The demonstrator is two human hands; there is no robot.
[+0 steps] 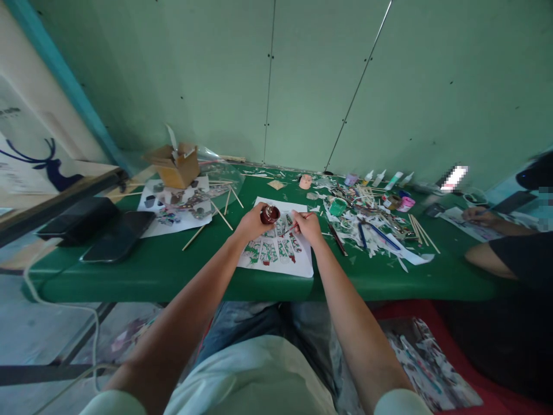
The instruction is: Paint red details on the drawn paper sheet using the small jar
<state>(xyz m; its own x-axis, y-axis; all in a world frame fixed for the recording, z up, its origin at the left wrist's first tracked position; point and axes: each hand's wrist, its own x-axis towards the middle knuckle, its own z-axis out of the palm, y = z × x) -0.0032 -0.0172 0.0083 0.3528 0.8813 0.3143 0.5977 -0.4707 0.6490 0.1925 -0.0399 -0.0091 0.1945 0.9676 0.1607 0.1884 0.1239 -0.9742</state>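
My left hand (251,223) is closed around a small open jar of dark red paint (270,214), tilted over a sheet of white paper (298,266). In my right hand (307,225) is a thin paintbrush (290,229), pinched between the fingers with its tip low over the sheet. Several small painted pieces (268,252) in green, white and red lie in rows on the paper. Part of the rows is hidden behind the jar and my hands.
To the right lie paper scraps, pens (384,236), wooden sticks (421,233) and a green paint jar (338,206). A cardboard box (178,167) stands at the back left, with a black phone (118,236) nearer. Another person's arm (492,225) rests at the far right.
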